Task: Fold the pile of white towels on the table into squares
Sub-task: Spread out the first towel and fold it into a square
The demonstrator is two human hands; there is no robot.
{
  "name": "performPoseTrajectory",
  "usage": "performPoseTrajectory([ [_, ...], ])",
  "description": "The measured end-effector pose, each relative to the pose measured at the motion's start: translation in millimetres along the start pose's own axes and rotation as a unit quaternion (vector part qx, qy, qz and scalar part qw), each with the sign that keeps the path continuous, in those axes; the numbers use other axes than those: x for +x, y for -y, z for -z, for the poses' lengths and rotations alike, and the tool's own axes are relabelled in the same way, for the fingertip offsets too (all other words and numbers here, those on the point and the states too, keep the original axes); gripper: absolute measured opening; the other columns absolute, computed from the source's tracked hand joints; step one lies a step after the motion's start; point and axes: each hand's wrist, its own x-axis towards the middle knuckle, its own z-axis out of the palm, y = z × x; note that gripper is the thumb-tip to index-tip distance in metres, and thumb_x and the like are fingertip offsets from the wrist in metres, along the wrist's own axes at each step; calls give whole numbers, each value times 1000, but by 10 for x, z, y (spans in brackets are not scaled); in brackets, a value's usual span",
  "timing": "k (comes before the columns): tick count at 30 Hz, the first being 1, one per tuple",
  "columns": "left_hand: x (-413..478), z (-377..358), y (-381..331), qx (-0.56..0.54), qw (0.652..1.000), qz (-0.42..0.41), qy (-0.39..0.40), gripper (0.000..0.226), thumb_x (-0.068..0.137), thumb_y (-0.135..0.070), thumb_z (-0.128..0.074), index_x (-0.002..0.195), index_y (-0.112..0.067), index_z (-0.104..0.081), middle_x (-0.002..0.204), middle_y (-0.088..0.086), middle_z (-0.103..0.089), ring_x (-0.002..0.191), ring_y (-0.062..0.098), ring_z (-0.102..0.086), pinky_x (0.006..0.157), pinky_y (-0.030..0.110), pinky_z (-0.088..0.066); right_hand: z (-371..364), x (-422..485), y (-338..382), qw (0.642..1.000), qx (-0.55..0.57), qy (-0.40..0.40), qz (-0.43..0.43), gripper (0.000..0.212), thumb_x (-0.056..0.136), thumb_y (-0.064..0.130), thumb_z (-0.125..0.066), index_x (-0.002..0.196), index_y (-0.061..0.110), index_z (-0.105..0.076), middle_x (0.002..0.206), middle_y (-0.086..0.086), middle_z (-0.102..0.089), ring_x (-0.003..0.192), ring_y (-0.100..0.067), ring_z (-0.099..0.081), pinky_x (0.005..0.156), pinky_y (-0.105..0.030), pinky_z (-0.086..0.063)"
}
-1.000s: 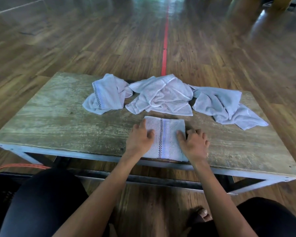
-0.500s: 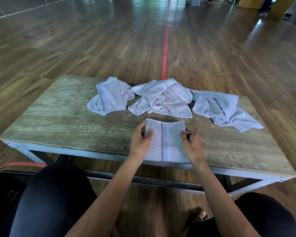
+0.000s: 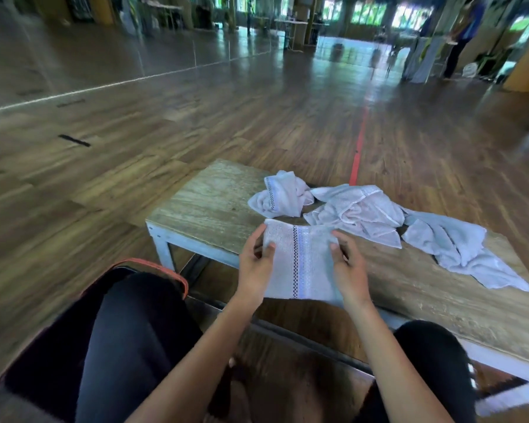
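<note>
A second ago you press the folded towel (image 3: 300, 264) flat on the table (image 3: 214, 203), and now it's up! Your left hand (image 3: 255, 267) pinches its left side, thumb on top and fingers curled under. Your right hand (image 3: 348, 270) grips the right side the same way. The towel looks lifted off the wood, its near edge hanging out past the table's front rim, dark checked stripe running down the middle.

Your view has swung to the left too, so the table now sits to the right of frame.

What that tells me: this one is done as a square, and you're carrying it off to set it aside. There's a dark bin (image 3: 153, 267) with an orange rim by your left knee, but I can't tell if that's where it goes.

Three wait at the back, where they lay before, all crumpled: the striped towel (image 3: 280, 196), the middle towel (image 3: 358, 212) just beside it, and the long towel (image 3: 458, 248) trailing off to the right. So one folded, three to go; keep both pinches firm or the layers may slip open
</note>
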Motion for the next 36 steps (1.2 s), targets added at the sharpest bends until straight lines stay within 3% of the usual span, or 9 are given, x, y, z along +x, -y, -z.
performPoseTrajectory([
  [5,-99,781,-374,21,994,-32,-105,39,93,-17,-58,132,-22,-53,120,0,-61,110,16,-57,89,27,-45,-693,-98,473,995,40,92,3,23,96,17,-49,117,23,-57,120,11,-56,108,-2,-49,80,-7,-35],
  [8,-252,1205,-555,7,984,-57,-167,41,92,-14,-58,132,-20,-52,117,2,-62,95,10,-60,78,18,-47,-1082,-190,725,985,51,167,2,30,94,15,-47,115,33,-56,102,12,-56,88,-5,-51,69,-17,-37],
  [10,-377,1469,-643,-1,975,-73,-209,40,91,-11,-58,131,-19,-53,111,3,-64,89,10,-61,74,17,-49,-1334,-268,865,975,49,218,14,33,93,14,-45,118,33,-55,108,11,-56,93,-6,-51,71,-19,-37],
  [12,-506,1700,-711,-2,966,-82,-244,39,90,-9,-59,127,-22,-53,109,4,-65,92,13,-61,78,21,-49,-1568,-353,988,964,49,260,27,35,92,11,-44,121,29,-55,110,8,-55,93,-7,-50,69,-18,-37],
  [16,-653,2069,-792,0,951,-67,-302,40,90,-10,-57,128,-22,-52,112,5,-63,95,14,-60,81,26,-50,-1999,-501,1157,950,50,307,30,35,90,9,-46,115,30,-58,88,8,-53,74,-10,-45,57,-19,-39],
  [20,-609,2382,-692,-10,937,-45,-346,39,90,-6,-54,125,-24,-54,114,8,-63,101,21,-61,85,31,-51,-2435,-506,1091,931,38,363,26,34,89,10,-45,110,33,-58,85,4,-53,79,-14,-45,59,-28,-37],
  [26,-384,2778,-104,18,914,22,-405,43,91,-7,-53,133,-18,-50,113,7,-64,97,17,-62,89,36,-52,-3152,-398,670,887,-16,461,-11,37,91,9,-43,119,30,-56,120,4,-53,100,-9,-50,74,-24,-38],
  [33,110,3283,1120,-25,882,129,-453,45,94,-4,-51,137,-16,-46,115,6,-60,95,15,-61,76,28,-53,-4178,-265,-390,842,-111,523,-75,39,90,6,-41,116,31,-56,121,2,-56,113,-21,-55,90,-38,-45],
  [36,239,3480,1701,-14,863,168,-476,46,93,-3,-52,137,-17,-46,124,7,-57,106,15,-57,86,33,-52,-4586,-296,-875,820,-140,547,-93,43,89,0,-40,120,25,-56,122,-1,-59,113,-21,-55,83,-33,-46],
])
